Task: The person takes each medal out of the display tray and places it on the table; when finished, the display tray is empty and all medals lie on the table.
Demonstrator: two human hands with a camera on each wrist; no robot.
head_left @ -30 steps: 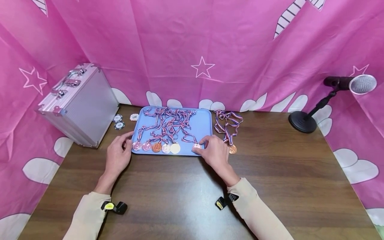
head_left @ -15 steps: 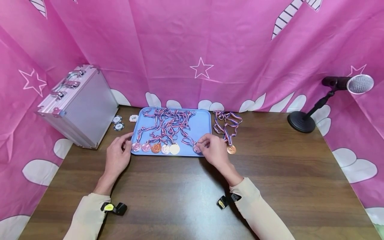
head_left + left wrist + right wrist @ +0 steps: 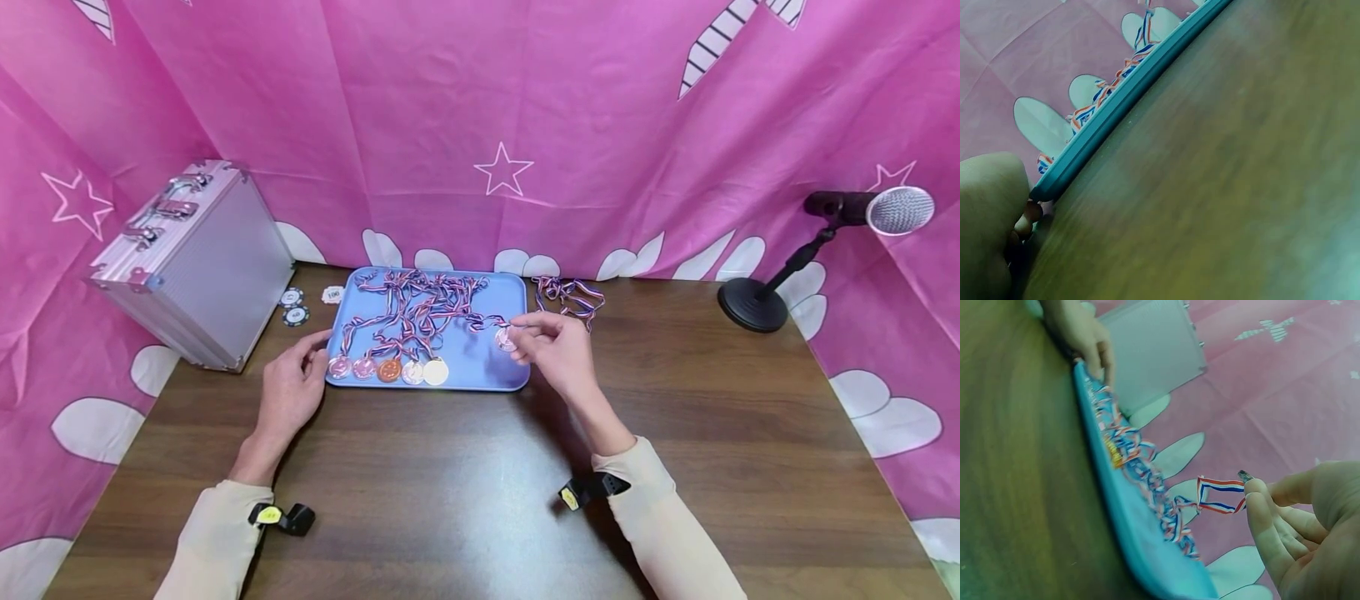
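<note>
One pink backdrop (image 3: pixel 420 125) hangs behind one wooden table (image 3: pixel 420 500). One silver case (image 3: pixel 217 267) stands upright at the far left; one microphone (image 3: pixel 900 211) sits on one black stand (image 3: pixel 800 260) at the far right. Between them is one blue tray (image 3: pixel 480 367).

I have two hands at work. My left hand (image 3: pixel 292 387) touches the tray's left edge, its fingers loosely bent and a gap showing between thumb and forefinger. My right hand (image 3: pixel 555 350) is closed to a pinch, thumb against fingertips, and has hold of one medal (image 3: pixel 504 337). I hold that medal up over the right part of the tray, its striped ribbon reaching from my fingers to the tangle of ribbons (image 3: pixel 420 304). I cannot count the strands there.

Five medals (image 3: pixel 389 370) lie in a row along the tray's near edge, towards its left: an orange one in the middle, a pale gold one at the right end. On the table just right of the tray lies a loose ribbon (image 3: pixel 553 288), partly behind my hand. Near the case are two round chips (image 3: pixel 296 316) and one white plaque (image 3: pixel 333 294) marked 100.
</note>
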